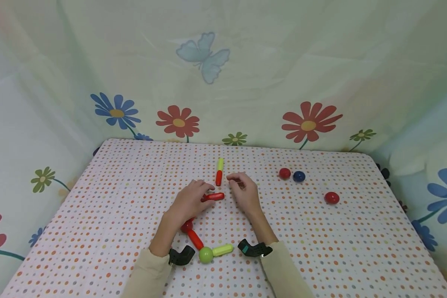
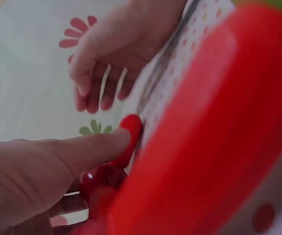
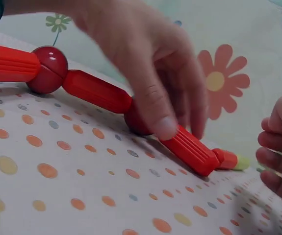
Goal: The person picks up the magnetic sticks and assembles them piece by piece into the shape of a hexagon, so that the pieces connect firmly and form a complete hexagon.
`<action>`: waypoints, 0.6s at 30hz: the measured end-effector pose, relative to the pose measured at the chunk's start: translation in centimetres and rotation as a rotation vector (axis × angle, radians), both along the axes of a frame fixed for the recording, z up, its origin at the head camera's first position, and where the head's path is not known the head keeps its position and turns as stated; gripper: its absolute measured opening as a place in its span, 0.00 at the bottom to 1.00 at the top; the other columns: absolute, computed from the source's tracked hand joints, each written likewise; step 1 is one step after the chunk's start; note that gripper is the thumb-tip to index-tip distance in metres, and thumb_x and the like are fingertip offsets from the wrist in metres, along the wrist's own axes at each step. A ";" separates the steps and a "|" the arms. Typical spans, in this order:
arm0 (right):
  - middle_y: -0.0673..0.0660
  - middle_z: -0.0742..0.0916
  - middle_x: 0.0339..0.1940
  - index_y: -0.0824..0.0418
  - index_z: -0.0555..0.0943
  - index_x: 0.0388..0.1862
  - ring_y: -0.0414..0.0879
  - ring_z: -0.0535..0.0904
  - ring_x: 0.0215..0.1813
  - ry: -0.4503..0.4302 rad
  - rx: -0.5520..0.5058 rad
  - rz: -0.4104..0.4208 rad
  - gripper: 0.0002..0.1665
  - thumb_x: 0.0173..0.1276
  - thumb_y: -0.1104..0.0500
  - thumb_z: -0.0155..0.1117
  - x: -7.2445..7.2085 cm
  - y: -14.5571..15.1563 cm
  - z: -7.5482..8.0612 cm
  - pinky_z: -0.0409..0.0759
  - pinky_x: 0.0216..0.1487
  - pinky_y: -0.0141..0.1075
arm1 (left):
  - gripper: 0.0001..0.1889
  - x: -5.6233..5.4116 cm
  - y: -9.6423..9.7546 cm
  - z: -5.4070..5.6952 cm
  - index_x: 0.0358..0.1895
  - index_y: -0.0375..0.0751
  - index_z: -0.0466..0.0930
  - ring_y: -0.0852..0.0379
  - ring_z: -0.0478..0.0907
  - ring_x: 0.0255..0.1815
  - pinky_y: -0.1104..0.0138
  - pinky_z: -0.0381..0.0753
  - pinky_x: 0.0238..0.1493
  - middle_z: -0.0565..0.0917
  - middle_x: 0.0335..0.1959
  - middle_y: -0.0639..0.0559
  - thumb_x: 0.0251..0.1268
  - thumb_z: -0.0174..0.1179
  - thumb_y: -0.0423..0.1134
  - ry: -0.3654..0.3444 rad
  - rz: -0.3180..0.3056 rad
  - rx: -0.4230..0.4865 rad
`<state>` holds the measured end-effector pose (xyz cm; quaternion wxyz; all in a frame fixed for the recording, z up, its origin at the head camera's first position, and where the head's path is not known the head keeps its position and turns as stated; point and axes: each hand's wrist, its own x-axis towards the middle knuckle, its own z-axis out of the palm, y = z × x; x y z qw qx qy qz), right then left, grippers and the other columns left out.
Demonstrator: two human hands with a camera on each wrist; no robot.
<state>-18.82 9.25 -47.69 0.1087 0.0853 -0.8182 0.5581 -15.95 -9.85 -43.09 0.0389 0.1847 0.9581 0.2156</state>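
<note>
My left hand (image 1: 191, 200) bends over a red ball (image 3: 136, 122) with a ridged red stick (image 1: 216, 196) at its far side. Its thumb lies where stick and ball meet, with the other fingers behind the ball. They belong to a chain: another red stick (image 3: 96, 91) leads back to a second red ball (image 1: 186, 226), then a red stick (image 1: 195, 240), a green ball (image 1: 206, 255) and a yellow-green stick (image 1: 222, 250). To the right, my right hand (image 1: 244, 194) hovers with loosely bent fingers and nothing in them. A half-red, half-yellow-green stick (image 1: 219, 171) lies just beyond both hands.
On the right of the dotted tablecloth (image 1: 357, 231) sit a red ball (image 1: 284, 173), a blue ball (image 1: 299, 176) and, nearer, another red ball (image 1: 332, 198). A flowered curtain (image 1: 246, 82) hangs behind the table's back edge.
</note>
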 end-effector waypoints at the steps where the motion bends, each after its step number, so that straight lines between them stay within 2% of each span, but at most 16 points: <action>1: 0.54 0.87 0.42 0.58 0.84 0.43 0.43 0.81 0.43 0.053 0.049 -0.010 0.09 0.69 0.63 0.57 -0.1 0.2 -0.1 0.80 0.45 0.32 | 0.21 -0.1 -0.2 -0.2 0.57 0.47 0.80 0.54 0.74 0.47 0.61 0.76 0.46 0.80 0.50 0.51 0.60 0.67 0.46 -0.036 0.003 0.017; 4: 0.55 0.86 0.40 0.62 0.83 0.43 0.46 0.81 0.42 0.220 0.153 -0.016 0.10 0.67 0.67 0.57 -0.3 1.2 -0.2 0.82 0.42 0.35 | 0.20 -0.3 -0.6 -1.0 0.56 0.46 0.81 0.56 0.73 0.44 0.63 0.75 0.44 0.80 0.48 0.51 0.60 0.67 0.45 -0.095 0.007 0.077; 7: 0.57 0.86 0.39 0.65 0.83 0.43 0.47 0.81 0.41 0.302 0.169 -0.051 0.10 0.65 0.69 0.57 -0.6 2.5 -0.4 0.80 0.41 0.34 | 0.19 -0.5 -0.8 -1.7 0.54 0.46 0.82 0.58 0.70 0.41 0.66 0.73 0.41 0.78 0.45 0.51 0.60 0.67 0.45 -0.087 -0.001 0.112; 9: 0.58 0.86 0.39 0.65 0.83 0.43 0.47 0.80 0.41 0.294 0.144 -0.096 0.11 0.64 0.70 0.57 -0.6 3.3 -0.4 0.79 0.41 0.33 | 0.17 -0.5 -0.9 -2.0 0.53 0.46 0.83 0.59 0.69 0.40 0.67 0.71 0.39 0.77 0.43 0.52 0.61 0.67 0.45 -0.072 -0.003 0.124; 12: 0.59 0.86 0.41 0.64 0.83 0.44 0.46 0.79 0.43 0.238 0.106 -0.146 0.11 0.65 0.69 0.57 -0.6 4.0 -0.4 0.77 0.43 0.32 | 0.16 -0.5 -0.9 -2.3 0.52 0.47 0.83 0.59 0.68 0.38 0.68 0.70 0.39 0.77 0.42 0.52 0.61 0.66 0.45 -0.051 0.004 0.126; 14: 0.58 0.85 0.42 0.63 0.82 0.45 0.46 0.79 0.44 0.196 0.107 -0.152 0.11 0.66 0.68 0.57 -0.6 4.2 -0.4 0.77 0.45 0.32 | 0.15 -0.4 -0.8 -2.3 0.51 0.47 0.83 0.58 0.69 0.38 0.67 0.70 0.39 0.77 0.42 0.51 0.62 0.65 0.45 -0.042 0.008 0.115; 18: 0.58 0.85 0.43 0.63 0.82 0.46 0.46 0.79 0.45 0.165 0.125 -0.136 0.11 0.67 0.66 0.57 -0.7 4.2 -0.4 0.78 0.46 0.35 | 0.14 -0.2 -0.4 -2.2 0.51 0.46 0.83 0.57 0.70 0.39 0.66 0.71 0.41 0.79 0.43 0.51 0.65 0.63 0.44 -0.030 0.017 0.103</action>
